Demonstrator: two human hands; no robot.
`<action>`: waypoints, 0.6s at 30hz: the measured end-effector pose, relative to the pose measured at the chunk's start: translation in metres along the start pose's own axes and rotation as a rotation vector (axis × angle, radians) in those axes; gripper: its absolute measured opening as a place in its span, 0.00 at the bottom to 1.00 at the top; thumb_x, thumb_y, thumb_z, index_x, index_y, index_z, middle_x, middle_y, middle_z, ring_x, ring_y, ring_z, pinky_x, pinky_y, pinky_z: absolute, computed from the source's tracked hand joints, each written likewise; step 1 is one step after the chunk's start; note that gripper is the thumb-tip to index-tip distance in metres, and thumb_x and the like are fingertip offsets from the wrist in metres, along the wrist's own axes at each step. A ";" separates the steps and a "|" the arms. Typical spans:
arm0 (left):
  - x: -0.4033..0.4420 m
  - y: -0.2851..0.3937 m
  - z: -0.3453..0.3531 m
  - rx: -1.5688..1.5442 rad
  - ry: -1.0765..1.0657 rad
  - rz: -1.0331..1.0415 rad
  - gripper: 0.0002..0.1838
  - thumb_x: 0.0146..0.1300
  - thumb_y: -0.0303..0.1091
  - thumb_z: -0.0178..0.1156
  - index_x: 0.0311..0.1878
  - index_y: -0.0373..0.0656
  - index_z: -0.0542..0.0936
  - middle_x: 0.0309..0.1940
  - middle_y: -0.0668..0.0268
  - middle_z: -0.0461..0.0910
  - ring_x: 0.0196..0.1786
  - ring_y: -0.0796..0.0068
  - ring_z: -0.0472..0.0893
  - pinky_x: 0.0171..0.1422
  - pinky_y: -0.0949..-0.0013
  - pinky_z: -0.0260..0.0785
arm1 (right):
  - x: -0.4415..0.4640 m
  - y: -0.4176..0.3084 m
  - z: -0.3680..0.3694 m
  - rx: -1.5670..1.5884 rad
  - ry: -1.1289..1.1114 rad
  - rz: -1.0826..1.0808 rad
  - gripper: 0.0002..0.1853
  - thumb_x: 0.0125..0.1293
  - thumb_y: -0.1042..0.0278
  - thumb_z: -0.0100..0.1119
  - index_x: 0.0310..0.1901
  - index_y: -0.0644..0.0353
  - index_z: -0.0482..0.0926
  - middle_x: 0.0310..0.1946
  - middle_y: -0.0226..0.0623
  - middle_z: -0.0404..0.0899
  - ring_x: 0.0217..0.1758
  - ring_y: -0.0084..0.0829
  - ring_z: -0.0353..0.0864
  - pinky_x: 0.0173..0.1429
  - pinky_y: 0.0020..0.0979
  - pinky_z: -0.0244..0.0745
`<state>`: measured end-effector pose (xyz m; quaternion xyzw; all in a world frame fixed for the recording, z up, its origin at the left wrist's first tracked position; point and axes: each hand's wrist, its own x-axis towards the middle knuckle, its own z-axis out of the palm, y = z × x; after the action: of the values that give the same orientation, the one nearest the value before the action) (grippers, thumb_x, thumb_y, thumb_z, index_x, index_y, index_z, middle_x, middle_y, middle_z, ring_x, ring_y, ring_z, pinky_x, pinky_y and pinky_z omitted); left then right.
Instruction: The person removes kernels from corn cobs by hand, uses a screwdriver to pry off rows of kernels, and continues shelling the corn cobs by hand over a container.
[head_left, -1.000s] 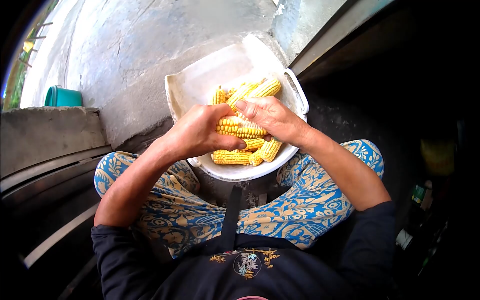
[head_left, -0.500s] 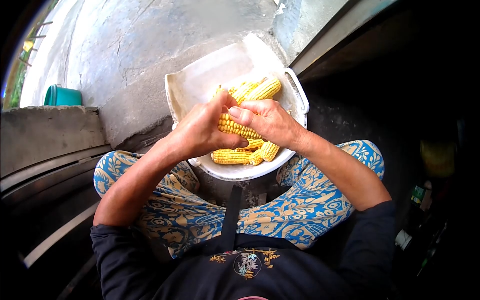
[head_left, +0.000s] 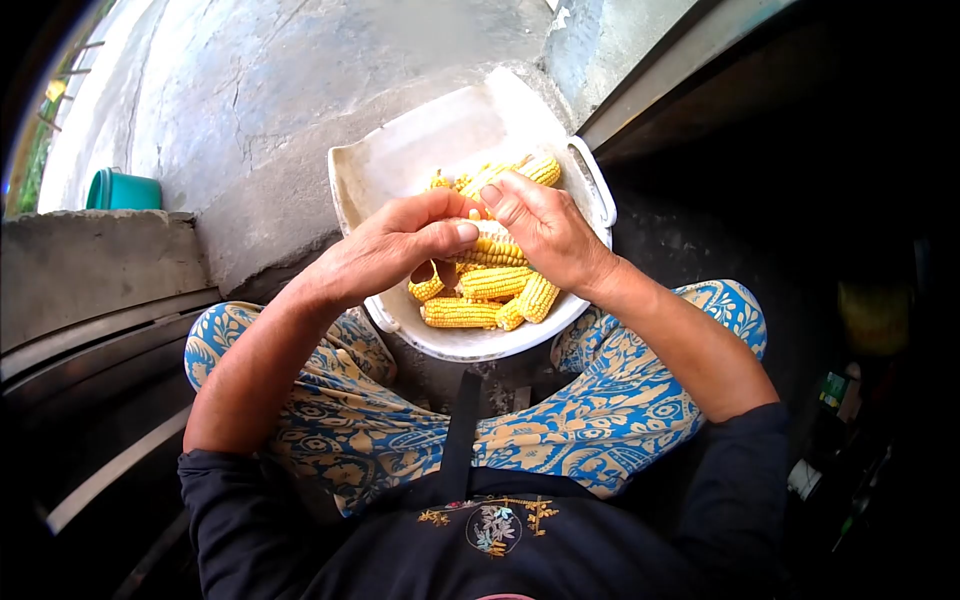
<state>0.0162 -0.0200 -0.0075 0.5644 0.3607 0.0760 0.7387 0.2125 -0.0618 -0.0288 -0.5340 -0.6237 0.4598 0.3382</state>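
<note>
A yellow corn cob (head_left: pixel 498 247) is held crosswise above the white basin (head_left: pixel 400 172); a pale strip without kernels shows along its upper side. My left hand (head_left: pixel 400 245) is closed at the cob's left end, its thumb lying along the top and its lower fingers curled beneath. Around the right end my right hand (head_left: pixel 555 232) is wrapped, thumb bent near the left fingertips. Part of the cob is hidden by the fingers. Several more cobs lie in the basin, among them one at the front (head_left: pixel 460 313) and one at the back right (head_left: pixel 541 170).
The basin stands on the floor between my knees, in front of the blue patterned trousers (head_left: pixel 590 425). A low concrete ledge (head_left: pixel 100 260) runs at the left, with a green bucket (head_left: pixel 130 191) behind it. Dark clutter lies at the right.
The left thumb has shifted up onto the cob and the left fingers have opened slightly. The right thumb has risen, uncovering the cob's pale strip.
</note>
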 end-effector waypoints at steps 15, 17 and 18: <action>0.004 -0.008 0.018 0.022 0.229 0.044 0.18 0.70 0.42 0.44 0.44 0.35 0.74 0.26 0.67 0.72 0.23 0.80 0.73 0.26 0.76 0.68 | -0.004 0.004 0.006 -0.154 0.066 -0.138 0.14 0.71 0.57 0.45 0.36 0.61 0.70 0.21 0.50 0.75 0.30 0.52 0.79 0.30 0.43 0.70; 0.005 -0.009 0.019 0.049 0.247 0.026 0.18 0.70 0.42 0.43 0.43 0.35 0.74 0.25 0.66 0.72 0.22 0.80 0.74 0.25 0.76 0.68 | -0.004 0.004 0.006 -0.188 0.058 -0.154 0.14 0.71 0.58 0.45 0.36 0.61 0.70 0.21 0.49 0.75 0.29 0.52 0.79 0.30 0.43 0.71; 0.007 -0.013 0.019 0.043 0.256 0.029 0.19 0.69 0.43 0.43 0.43 0.35 0.74 0.25 0.66 0.72 0.22 0.79 0.74 0.25 0.75 0.69 | -0.004 0.004 0.006 -0.228 0.069 -0.186 0.13 0.71 0.58 0.46 0.36 0.60 0.70 0.20 0.48 0.75 0.29 0.51 0.79 0.29 0.43 0.71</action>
<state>0.0288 -0.0355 -0.0198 0.5709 0.4453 0.1503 0.6732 0.2091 -0.0675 -0.0347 -0.5244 -0.7065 0.3342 0.3378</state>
